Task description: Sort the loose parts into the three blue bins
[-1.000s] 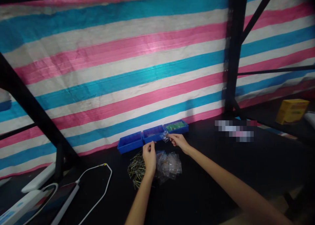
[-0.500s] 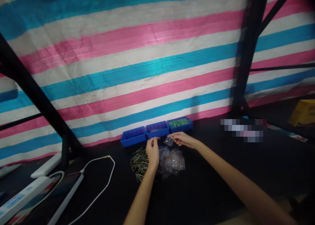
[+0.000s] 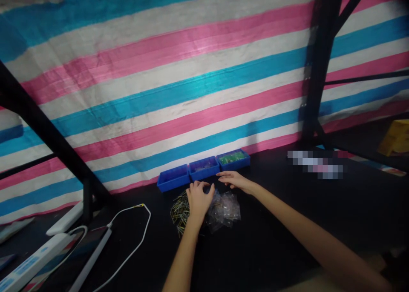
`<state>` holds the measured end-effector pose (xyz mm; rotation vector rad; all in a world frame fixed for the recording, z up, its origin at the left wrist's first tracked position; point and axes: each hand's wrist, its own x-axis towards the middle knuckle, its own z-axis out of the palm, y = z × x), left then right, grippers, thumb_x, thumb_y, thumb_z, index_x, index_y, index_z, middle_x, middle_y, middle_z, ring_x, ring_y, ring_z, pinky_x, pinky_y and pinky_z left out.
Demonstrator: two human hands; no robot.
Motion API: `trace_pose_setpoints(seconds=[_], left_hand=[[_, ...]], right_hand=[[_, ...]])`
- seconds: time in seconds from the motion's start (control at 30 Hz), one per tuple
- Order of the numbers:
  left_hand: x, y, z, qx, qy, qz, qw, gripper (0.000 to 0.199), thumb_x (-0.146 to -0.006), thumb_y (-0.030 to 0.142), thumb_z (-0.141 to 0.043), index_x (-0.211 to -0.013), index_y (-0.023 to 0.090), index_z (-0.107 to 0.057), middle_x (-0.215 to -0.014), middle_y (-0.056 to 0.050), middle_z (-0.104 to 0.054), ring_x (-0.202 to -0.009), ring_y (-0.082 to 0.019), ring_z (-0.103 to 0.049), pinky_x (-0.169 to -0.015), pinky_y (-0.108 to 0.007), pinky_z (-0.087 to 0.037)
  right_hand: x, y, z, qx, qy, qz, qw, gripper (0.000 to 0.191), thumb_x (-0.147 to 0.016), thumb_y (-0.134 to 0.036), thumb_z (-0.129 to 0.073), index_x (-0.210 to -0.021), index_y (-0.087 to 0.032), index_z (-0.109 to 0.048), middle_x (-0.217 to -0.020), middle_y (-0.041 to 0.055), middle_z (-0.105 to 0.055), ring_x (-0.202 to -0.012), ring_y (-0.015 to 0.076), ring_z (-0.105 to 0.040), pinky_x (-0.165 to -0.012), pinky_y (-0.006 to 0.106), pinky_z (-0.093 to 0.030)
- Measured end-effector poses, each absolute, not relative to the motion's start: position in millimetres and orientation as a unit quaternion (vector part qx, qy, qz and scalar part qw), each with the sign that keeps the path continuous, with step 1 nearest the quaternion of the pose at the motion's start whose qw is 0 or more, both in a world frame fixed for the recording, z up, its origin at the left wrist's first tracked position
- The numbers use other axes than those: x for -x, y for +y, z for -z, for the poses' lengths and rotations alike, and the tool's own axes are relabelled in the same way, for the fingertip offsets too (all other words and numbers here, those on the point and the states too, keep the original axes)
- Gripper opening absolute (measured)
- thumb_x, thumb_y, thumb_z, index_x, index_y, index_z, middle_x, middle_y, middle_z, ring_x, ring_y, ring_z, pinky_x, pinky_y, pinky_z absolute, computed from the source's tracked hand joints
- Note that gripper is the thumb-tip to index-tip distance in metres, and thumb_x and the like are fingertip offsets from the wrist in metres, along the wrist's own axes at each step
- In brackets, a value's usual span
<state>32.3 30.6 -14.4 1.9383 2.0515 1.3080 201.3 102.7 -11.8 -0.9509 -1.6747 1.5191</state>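
My left hand (image 3: 199,198) is open, its fingers spread and curved downward between a pile of thin metal pieces with yellowish parts (image 3: 180,212) and a heap of small clear plastic bags (image 3: 227,209). Just beyond the bags is my right hand (image 3: 234,180), fingers stretched toward the left and holding nothing that I can make out. Its fingertips are near the front of the middle blue bin (image 3: 207,174), where clear plastic (image 3: 204,166) shows. What the metal pieces are is too small to tell.
Left of the middle bin is another blue bin (image 3: 174,183); the right bin (image 3: 234,163) holds green pieces (image 3: 232,158). A white cable (image 3: 145,228), a power strip (image 3: 28,264) and a dark flat device (image 3: 78,251) are at left. Black frame posts (image 3: 313,79) flank the table.
The small clear bag has left my right hand, and more clear plastic shows in the middle bin. My left hand has spread its fingers and turned toward the bags.
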Motion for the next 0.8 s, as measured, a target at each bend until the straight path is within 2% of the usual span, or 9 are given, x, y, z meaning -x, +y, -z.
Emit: trace_pose_setpoints(seconds=[0.07,0.13,0.27,0.43,0.6,0.8], left_hand=[[-32.3,26.9,13.9,-0.656,0.681,-0.322,-0.045,0.031,-0.072,0.049,-0.053,-0.076,0.021,-0.066,-0.086,-0.007,-0.059,-0.092,-0.026,-0.048,-0.083,-0.041,-0.031],[-31.9,25.1,14.5,-0.667,0.695,-0.264,-0.053,0.038,-0.069,0.055,-0.053,-0.078,0.021,-0.066,-0.087,-0.008,-0.059,-0.092,-0.027,-0.048,-0.081,-0.041,-0.032],[-30.8,26.5,17.5,-0.677,0.702,-0.219,-0.027,0.040,-0.069,0.057,-0.053,-0.082,0.022,-0.065,-0.089,-0.008,-0.060,-0.092,-0.027,-0.049,-0.077,-0.038,-0.033],[-32.2,29.0,18.2,-0.689,0.689,-0.223,-0.015,0.030,-0.075,0.046,-0.053,-0.088,0.023,-0.066,-0.089,-0.007,-0.063,-0.091,-0.025,-0.051,-0.076,-0.035,-0.032],[-34.6,26.3,11.6,-0.703,0.668,-0.241,-0.047,0.026,-0.082,0.033,-0.046,-0.079,0.021,-0.068,-0.082,-0.006,-0.066,-0.085,-0.022,-0.053,-0.076,-0.034,-0.031],[-39.2,28.3,12.4,-0.670,0.636,-0.383,-0.011,0.024,-0.083,0.028,-0.045,-0.080,0.019,-0.067,-0.080,-0.004,-0.065,-0.073,-0.017,-0.056,-0.070,-0.029,-0.036]], right_hand=[[-201.1,101.7,13.8,0.374,-0.663,-0.560,0.328,0.034,-0.070,-0.032,-0.063,-0.102,-0.020,-0.064,-0.082,0.0042,-0.065,-0.061,0.0090,-0.051,-0.043,0.016,-0.029],[-200.2,101.6,17.5,0.366,-0.686,-0.544,0.315,0.033,-0.070,-0.032,-0.063,-0.100,-0.017,-0.065,-0.080,0.0049,-0.065,-0.061,0.0100,-0.053,-0.046,0.018,-0.034],[-195.6,103.5,27.2,0.326,-0.723,-0.525,0.309,0.035,-0.066,-0.030,-0.067,-0.096,-0.013,-0.066,-0.088,0.0083,-0.067,-0.075,0.0156,-0.060,-0.069,0.027,-0.045],[-193.3,102.5,29.0,0.320,-0.732,-0.526,0.294,0.041,-0.065,-0.032,-0.067,-0.099,-0.010,-0.065,-0.091,0.0116,-0.068,-0.083,0.0201,-0.062,-0.077,0.031,-0.046],[-194.9,101.0,26.7,0.325,-0.718,-0.536,0.302,0.040,-0.066,-0.034,-0.067,-0.100,-0.012,-0.065,-0.093,0.0106,-0.068,-0.083,0.0194,-0.062,-0.078,0.032,-0.046],[-193.4,103.0,30.4,0.301,-0.709,-0.555,0.315,0.045,-0.062,-0.035,-0.071,-0.101,-0.014,-0.065,-0.097,0.0092,-0.066,-0.086,0.0186,-0.060,-0.080,0.032,-0.045]])
